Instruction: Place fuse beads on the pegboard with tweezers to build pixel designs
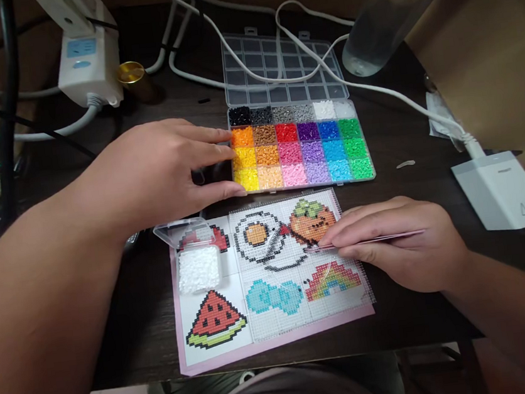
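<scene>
My left hand [159, 171] lies with fingers spread, its fingertips touching the left edge of the bead box [306, 184], whose compartments hold small beads sorted by colour. In my right hand [396, 248] is a pair of thin pink tweezers [409, 233], gripped between thumb and fingers. Their tips are low over a clear pegboard [300, 320]. Under the pegboard lies a pattern sheet [194, 350] with an egg, an orange fruit, a bow, a rainbow and a watermelon. A curved line of black beads [282, 267] sits near the tweezers. Whether the tips pinch a bead is too small to tell.
A small open box of white beads [199, 268] stands on the sheet's left part. White cables [248, 72] cross the box's clear lid. Around them are a power strip [89, 65], a gold cap [131, 74], a clear cylinder [371, 33] and a white charger [503, 191].
</scene>
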The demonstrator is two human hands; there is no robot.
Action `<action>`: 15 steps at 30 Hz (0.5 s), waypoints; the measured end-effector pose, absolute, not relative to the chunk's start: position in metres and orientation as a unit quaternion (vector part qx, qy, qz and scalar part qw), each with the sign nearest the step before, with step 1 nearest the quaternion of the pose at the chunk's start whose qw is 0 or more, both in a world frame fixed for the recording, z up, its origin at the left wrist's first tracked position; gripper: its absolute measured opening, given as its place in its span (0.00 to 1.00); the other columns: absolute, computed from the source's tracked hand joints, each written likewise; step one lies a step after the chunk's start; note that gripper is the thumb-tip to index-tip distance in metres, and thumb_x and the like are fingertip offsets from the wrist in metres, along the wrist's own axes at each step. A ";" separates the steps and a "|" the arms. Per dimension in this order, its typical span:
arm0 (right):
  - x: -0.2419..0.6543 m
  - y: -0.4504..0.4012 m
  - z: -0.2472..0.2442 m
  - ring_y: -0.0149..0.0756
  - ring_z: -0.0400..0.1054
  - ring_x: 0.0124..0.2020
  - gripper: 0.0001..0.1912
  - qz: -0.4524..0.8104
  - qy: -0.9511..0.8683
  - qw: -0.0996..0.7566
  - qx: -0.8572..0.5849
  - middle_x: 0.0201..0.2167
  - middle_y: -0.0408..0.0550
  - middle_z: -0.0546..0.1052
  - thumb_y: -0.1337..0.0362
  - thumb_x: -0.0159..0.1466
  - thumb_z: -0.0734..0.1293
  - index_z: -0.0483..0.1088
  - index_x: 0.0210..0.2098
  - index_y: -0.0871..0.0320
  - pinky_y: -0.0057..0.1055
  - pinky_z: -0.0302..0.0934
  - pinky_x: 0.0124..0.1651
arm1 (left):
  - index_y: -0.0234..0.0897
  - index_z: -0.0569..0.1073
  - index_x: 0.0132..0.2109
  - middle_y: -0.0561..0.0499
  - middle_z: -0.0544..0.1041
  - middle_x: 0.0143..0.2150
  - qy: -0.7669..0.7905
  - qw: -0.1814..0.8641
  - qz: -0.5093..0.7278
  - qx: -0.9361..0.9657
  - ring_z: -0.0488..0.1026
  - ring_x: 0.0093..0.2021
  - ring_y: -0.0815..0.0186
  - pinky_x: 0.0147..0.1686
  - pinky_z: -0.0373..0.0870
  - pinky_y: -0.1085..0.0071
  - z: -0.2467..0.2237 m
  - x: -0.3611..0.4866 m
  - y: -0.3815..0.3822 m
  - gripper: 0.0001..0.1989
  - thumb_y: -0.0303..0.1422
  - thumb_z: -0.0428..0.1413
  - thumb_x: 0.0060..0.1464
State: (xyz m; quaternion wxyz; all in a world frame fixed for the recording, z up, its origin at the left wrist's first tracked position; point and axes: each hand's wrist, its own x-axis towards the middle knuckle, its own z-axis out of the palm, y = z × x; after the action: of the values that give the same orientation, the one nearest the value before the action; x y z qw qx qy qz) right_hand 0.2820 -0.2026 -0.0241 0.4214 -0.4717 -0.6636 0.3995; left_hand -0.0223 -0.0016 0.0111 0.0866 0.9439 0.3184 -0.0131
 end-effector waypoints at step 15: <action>0.276 -0.198 -0.033 0.33 0.72 0.19 0.08 0.398 -0.457 0.513 -0.608 0.24 0.47 0.88 0.56 0.66 0.90 0.96 0.37 0.51 0.30 0.69 0.22 | 0.48 0.89 0.74 0.50 0.83 0.83 0.295 0.072 -0.005 0.953 0.85 0.78 0.42 0.84 0.80 0.43 0.002 -0.027 0.004 0.37 0.62 0.52 0.78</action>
State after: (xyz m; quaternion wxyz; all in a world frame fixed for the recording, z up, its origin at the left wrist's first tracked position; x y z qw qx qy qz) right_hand 0.2756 -0.1980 -0.0329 0.5131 -0.6076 -0.4572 0.3983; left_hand -0.0265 0.0037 0.0023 0.0718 0.9527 0.2953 -0.0049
